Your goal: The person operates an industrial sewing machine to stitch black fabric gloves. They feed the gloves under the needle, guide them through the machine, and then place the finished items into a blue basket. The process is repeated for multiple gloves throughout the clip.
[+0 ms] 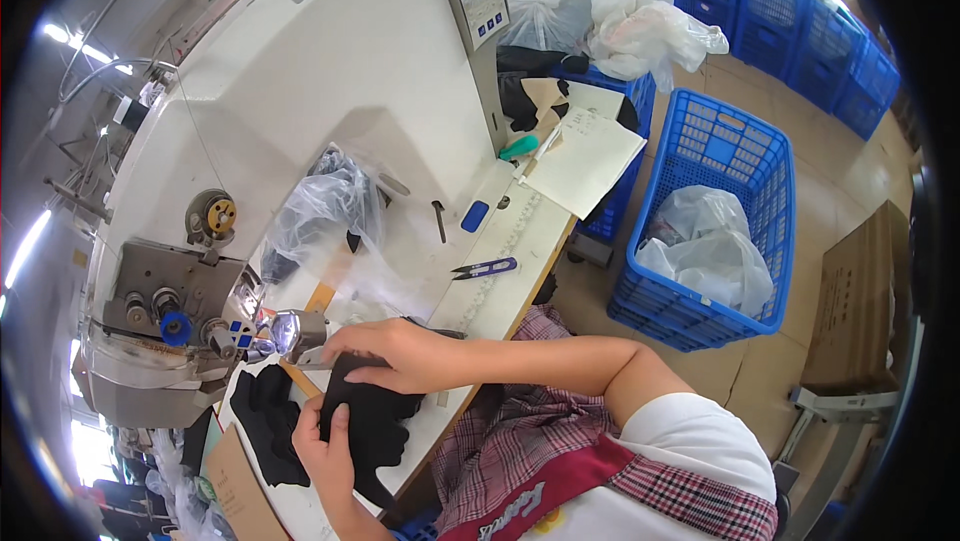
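At the left rises a bulky white sewing machine with a grey metal head. Beneath that head, near the left end of the pale wooden-edged counter, lies a loose pile of black fabric pieces. Just right of it the left hand pinches the side of a soft, folded black cloth piece, thumb on top. This cloth lies over the counter's near edge at the left, and the right hand grips its upper part, fingers curled round it. Behind them on the machine bed sits a clear, crumpled plastic bag. Further right, purple-handled thread snips lie untouched, and a white paper sheet overhangs the counter's right end.

The work seems midway: one piece is being handled, apart from the needle area, while others lie in the pile. Whether those are finished or waiting cannot be told, nor whether the held piece is sewn.

The right hand and metal parts obscure the stitching point; the dark cloth shows no seams. The lower border cuts off the left forearm, and the plastic blurs the bag's contents.
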`<state>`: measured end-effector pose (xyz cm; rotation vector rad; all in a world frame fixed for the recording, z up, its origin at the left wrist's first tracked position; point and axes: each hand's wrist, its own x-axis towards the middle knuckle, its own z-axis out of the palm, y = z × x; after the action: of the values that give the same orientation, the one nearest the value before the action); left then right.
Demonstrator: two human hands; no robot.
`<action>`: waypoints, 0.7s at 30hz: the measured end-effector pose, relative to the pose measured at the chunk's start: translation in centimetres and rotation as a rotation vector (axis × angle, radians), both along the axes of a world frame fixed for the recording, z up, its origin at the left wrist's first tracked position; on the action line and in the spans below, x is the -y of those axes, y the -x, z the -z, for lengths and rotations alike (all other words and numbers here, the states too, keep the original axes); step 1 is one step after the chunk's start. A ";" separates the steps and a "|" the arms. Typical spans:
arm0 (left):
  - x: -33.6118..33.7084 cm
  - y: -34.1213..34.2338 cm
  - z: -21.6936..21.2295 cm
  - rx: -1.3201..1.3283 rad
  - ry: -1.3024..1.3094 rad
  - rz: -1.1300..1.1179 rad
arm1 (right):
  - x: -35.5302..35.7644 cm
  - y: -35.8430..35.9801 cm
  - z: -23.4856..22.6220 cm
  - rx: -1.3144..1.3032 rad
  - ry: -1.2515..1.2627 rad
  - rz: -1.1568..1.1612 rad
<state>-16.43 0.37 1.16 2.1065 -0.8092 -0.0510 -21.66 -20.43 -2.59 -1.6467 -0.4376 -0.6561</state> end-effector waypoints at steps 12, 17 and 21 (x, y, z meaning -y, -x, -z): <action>-0.4 -1.3 -0.3 -0.240 -0.004 0.123 | -0.1 1.4 0.2 -0.123 0.319 0.168; -1.5 -1.9 -0.1 -0.185 0.049 0.048 | 0.0 1.3 2.0 0.251 0.529 0.242; -0.1 -1.9 -0.6 -0.120 0.048 0.023 | 0.9 2.6 0.3 0.106 0.827 0.242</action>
<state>-14.57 0.46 1.74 2.0290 -0.7554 -0.1666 -24.28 -21.30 -2.93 -2.4817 -0.6447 -0.8005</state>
